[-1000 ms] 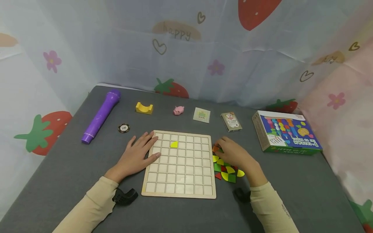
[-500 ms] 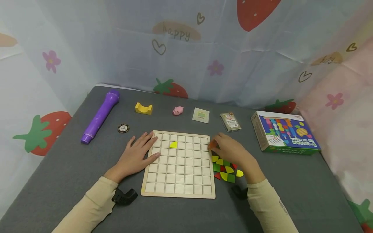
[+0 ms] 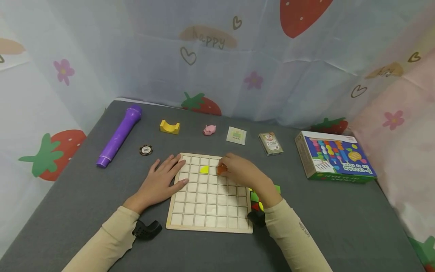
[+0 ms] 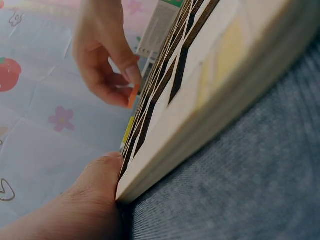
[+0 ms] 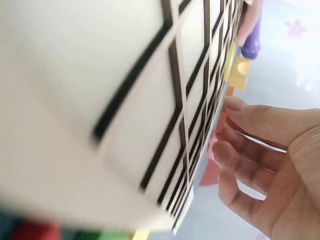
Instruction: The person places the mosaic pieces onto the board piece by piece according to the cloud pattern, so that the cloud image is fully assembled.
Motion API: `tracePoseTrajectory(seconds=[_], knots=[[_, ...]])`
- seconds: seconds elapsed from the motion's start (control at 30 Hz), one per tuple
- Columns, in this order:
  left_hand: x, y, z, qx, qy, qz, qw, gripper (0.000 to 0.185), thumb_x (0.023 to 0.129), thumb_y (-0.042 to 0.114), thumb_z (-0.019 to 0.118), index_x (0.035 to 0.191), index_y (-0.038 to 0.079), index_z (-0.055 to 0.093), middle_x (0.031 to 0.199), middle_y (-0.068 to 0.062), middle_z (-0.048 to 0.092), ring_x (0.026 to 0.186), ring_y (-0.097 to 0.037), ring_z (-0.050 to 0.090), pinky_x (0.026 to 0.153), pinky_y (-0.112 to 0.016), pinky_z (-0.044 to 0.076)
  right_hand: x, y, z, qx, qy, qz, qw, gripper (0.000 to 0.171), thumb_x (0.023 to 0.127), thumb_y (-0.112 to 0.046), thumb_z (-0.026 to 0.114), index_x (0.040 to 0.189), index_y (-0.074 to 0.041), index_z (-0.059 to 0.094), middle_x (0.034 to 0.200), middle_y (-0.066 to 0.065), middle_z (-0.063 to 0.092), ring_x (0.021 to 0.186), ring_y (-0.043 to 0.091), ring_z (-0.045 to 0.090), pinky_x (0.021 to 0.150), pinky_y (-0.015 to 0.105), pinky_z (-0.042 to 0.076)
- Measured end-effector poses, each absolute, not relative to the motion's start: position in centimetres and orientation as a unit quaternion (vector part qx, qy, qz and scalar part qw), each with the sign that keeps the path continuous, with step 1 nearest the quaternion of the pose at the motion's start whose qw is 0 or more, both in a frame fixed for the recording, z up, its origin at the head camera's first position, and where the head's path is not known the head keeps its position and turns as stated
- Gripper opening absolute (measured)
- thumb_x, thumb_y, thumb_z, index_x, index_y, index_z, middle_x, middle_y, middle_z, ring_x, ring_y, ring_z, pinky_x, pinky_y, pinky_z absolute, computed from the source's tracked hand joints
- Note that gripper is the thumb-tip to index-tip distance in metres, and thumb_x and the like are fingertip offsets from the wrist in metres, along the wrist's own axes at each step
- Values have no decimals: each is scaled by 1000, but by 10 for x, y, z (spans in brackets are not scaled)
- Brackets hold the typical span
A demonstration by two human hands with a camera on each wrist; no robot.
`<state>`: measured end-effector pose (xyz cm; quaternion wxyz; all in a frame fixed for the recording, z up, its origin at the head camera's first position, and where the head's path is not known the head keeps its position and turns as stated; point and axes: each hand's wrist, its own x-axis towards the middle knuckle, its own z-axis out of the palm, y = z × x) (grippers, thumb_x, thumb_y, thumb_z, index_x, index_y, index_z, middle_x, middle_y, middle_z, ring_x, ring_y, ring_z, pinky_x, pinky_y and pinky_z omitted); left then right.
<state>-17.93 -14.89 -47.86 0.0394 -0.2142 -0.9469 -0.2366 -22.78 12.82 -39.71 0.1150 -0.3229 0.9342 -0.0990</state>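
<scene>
Placing orange tile [image 3: 221,169] near grid board [image 3: 210,221] far edge | right hand [image 3: 241,172] pinches tile | left hand [image 3: 159,181] flat, steadying board's left edge | next: align tile over cell, lower

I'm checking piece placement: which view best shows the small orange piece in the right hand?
The head view: the small orange piece sits over the wooden grid board. Both wrist views show only an edge-on sliver.
</scene>
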Motion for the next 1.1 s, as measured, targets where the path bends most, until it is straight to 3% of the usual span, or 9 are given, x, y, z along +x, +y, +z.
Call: tracePoseTrajectory(seconds=[0.4, 1.1], knots=[[-177, -147, -480, -213, -945, -243, 48, 68, 94, 49, 53, 149, 13, 36, 157, -10, 27, 145, -31, 23, 113, -61, 9, -229, 107, -400, -330, 930, -94, 134, 23, 93, -21, 64, 115, -12, 66, 106, 0, 57, 90, 12, 58, 81, 28, 50], [-179, -149, -479, -210, -948, -236, 40, 69, 94, 51, 53, 150, 14, 34, 158, -8, 24, 146, -29, 20, 113, -61, 8, -232, 100, -402, -358, 924, -72, 110, 22, 92, -16, 66, 112, -10, 68, 100, 3, 57, 86, 13, 57, 79, 27, 50]])
